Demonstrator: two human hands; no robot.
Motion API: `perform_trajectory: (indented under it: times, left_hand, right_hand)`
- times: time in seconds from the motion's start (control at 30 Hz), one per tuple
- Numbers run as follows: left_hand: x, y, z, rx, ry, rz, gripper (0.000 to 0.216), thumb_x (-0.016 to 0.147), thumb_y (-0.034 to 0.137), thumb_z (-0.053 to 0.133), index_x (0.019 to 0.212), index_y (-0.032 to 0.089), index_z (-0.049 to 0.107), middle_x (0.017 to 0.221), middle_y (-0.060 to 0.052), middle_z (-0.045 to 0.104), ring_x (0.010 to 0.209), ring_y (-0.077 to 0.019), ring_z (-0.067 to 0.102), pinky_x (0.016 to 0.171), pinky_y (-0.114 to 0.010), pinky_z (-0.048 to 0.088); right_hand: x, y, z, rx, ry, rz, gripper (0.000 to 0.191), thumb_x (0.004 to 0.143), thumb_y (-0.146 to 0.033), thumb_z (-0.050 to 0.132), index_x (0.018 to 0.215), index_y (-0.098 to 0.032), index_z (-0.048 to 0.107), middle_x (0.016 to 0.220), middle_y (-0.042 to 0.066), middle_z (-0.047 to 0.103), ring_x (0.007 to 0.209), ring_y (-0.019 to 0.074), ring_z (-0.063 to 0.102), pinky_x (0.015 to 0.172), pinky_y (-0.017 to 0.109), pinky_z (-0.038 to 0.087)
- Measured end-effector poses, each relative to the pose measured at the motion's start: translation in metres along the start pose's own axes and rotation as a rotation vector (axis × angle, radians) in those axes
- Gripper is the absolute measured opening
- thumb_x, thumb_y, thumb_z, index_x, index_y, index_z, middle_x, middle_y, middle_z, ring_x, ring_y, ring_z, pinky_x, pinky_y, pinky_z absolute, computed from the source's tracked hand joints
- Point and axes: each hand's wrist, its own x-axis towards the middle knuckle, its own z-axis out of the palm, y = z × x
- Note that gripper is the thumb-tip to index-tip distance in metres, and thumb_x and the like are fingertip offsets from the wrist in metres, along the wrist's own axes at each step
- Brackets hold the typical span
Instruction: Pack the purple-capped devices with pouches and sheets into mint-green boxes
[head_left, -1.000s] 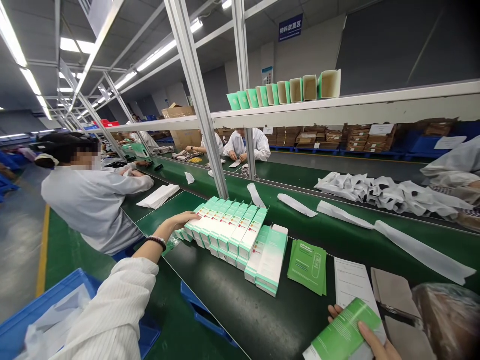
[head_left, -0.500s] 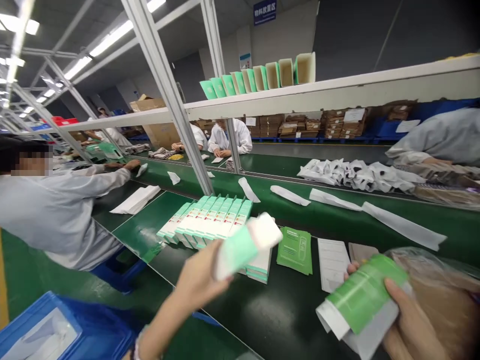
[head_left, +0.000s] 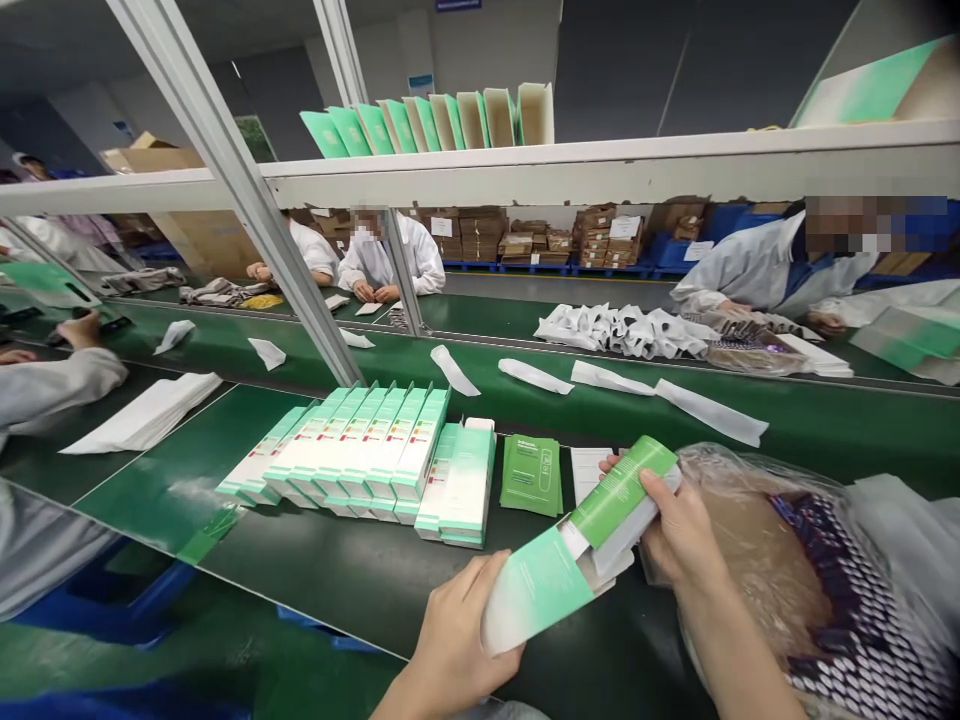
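My left hand (head_left: pixel 461 625) is wrapped round the lower end of a mint-and-white carton (head_left: pixel 541 585), tilted up to the right with its flaps open. My right hand (head_left: pixel 679 520) grips a green leaflet (head_left: pixel 626 488) curled together with white paper and a pale wrapped item beneath. The near end of this bundle sits at the carton's open mouth, seemingly partly inside. Behind them on the dark bench lie a stack of green leaflets (head_left: pixel 531 474) and white leaflets (head_left: pixel 589 470), partly hidden by my right hand. Rows of mint-and-white cartons (head_left: pixel 352 440) stand left of these.
At right, a clear plastic bag (head_left: pixel 757 560) holds many small white-ended pieces. White pouches (head_left: pixel 709 410) lie along the green belt (head_left: pixel 517 415). Open cartons (head_left: pixel 427 122) line the overhead shelf (head_left: pixel 600 165). A metal post (head_left: pixel 240 190) rises at left. Co-workers sit opposite and at left.
My left hand has brought the carton rightward and down, and my right hand has moved left, so the leaflet bundle now meets the carton's open end. The view has turned right.
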Motion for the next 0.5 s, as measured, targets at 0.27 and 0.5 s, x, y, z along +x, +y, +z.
perform_trajectory:
  times: [0.27,0.5]
  left_hand:
    - [0.012,0.010,0.013,-0.055,0.025,-0.061,0.077,0.071,0.018,0.062,0.140,0.026,0.030,0.125,-0.011,0.060,0.109,-0.0308,0.065,0.082,-0.042,0.057]
    - [0.026,0.024,0.034,-0.492,0.083,-0.075,0.069,0.075,0.034,0.076,0.132,0.025,0.038,0.135,-0.013,0.053,0.124,-0.0328,0.054,0.101,-0.048,0.047]
  right_hand:
    - [-0.016,0.019,-0.001,-0.427,-0.006,-0.072,0.053,0.077,-0.047,0.076,0.120,-0.025,0.055,0.110,0.006,0.073,0.103,0.0299,0.069,0.086,0.042,0.058]
    - [-0.055,0.008,0.002,-0.638,-0.194,-0.100,0.058,0.084,-0.043,0.070,0.136,-0.026,0.051,0.131,0.008,0.064,0.119,0.0285,0.061,0.098,0.041,0.053]
